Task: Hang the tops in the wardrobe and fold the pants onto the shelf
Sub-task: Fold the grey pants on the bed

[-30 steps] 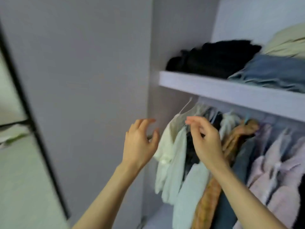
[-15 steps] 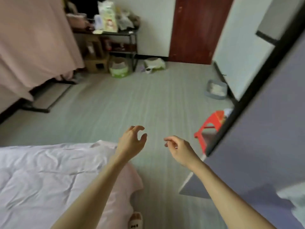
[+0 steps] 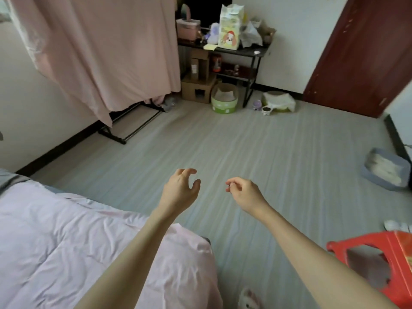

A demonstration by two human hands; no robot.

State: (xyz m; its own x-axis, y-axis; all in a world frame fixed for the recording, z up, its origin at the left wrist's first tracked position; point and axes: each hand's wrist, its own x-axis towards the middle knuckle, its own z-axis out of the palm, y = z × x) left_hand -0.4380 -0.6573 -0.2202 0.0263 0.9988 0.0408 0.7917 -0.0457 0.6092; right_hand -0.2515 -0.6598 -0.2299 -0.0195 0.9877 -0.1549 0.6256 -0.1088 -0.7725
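Left hand (image 3: 181,192) & right hand (image 3: 244,194) hang mid-frame over the floor (image 3: 278,152), fingers loosely curled, released, holding nothing, prob. free to pick up the next garment. No tops/pants or wardrobe in view: bed (image 3: 55,237) at 8 o'clock shows only pink bedding, edge cut off.
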